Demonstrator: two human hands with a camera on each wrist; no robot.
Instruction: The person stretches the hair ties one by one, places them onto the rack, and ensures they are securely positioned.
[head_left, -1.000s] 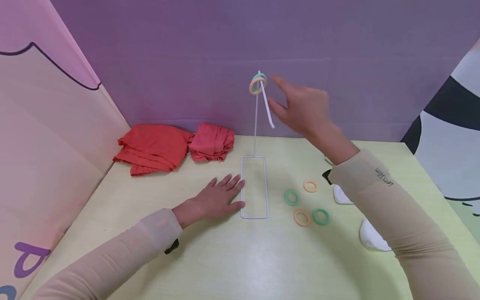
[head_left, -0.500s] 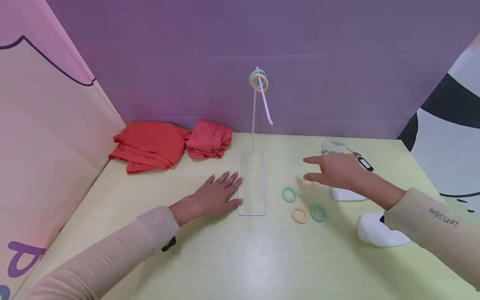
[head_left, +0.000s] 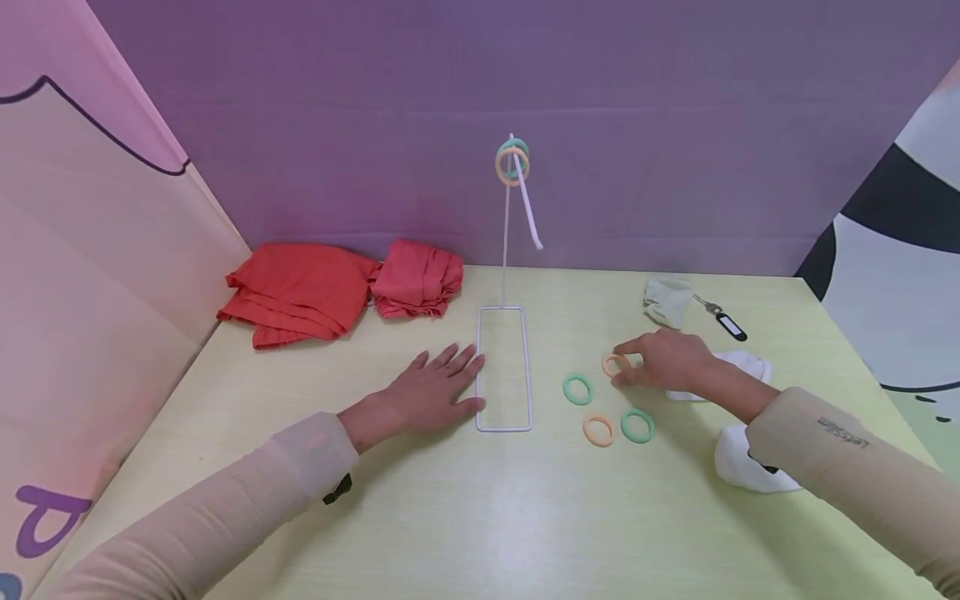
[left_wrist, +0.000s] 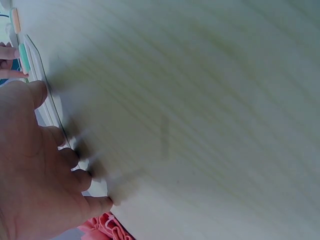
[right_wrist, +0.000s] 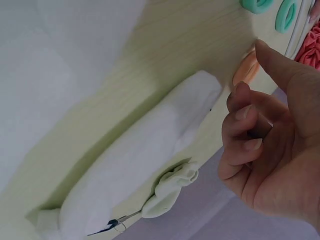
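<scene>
Pinching an orange ring (right_wrist: 245, 69) between thumb and index finger, the right hand (head_left: 670, 360) is seen right of centre in the head view, with the ring set on the table (head_left: 480, 533). Near the centre, the left hand (head_left: 423, 396) is laid with its fingers spread, fingertips placed at the left rail of a white wire stand (head_left: 527, 204). Between stand and right hand, a green ring (head_left: 566, 390) is laid; just below, a second orange ring (head_left: 586, 430) and a second green ring (head_left: 624, 427) are set side by side. On the stand's arm, at upper centre, a hung green ring (head_left: 514, 143) and a hung orange ring (head_left: 498, 168) are carried. Farther right, a pale cloth (head_left: 667, 300) and a key with a black tag (head_left: 731, 326) are placed; left of the stand, two red cloths (head_left: 300, 287) are bunched.
</scene>
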